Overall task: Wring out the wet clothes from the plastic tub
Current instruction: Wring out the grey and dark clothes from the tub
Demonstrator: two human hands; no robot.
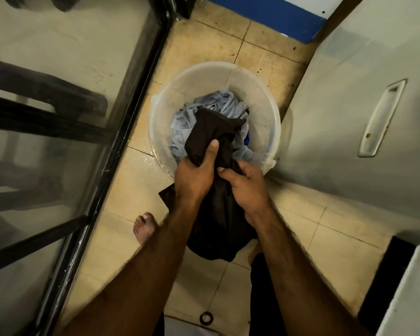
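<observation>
A translucent white plastic tub (180,88) stands on the tiled floor. Inside it lies crumpled pale blue-grey wet cloth (218,103), with a bit of bright blue fabric (246,140) at its right. A dark brown wet garment (214,219) is held over the tub's near rim, its upper end reaching into the tub and its lower part hanging toward the floor. My left hand (194,173) grips the garment's upper left part, thumb up. My right hand (246,187) clutches it just to the right, close beside the left hand.
A glass door with a black frame (121,132) runs along the left. A white appliance wall with a recessed handle (381,120) bounds the right. My bare foot (143,229) stands on wet beige tiles. A small round floor drain (206,318) sits near the bottom.
</observation>
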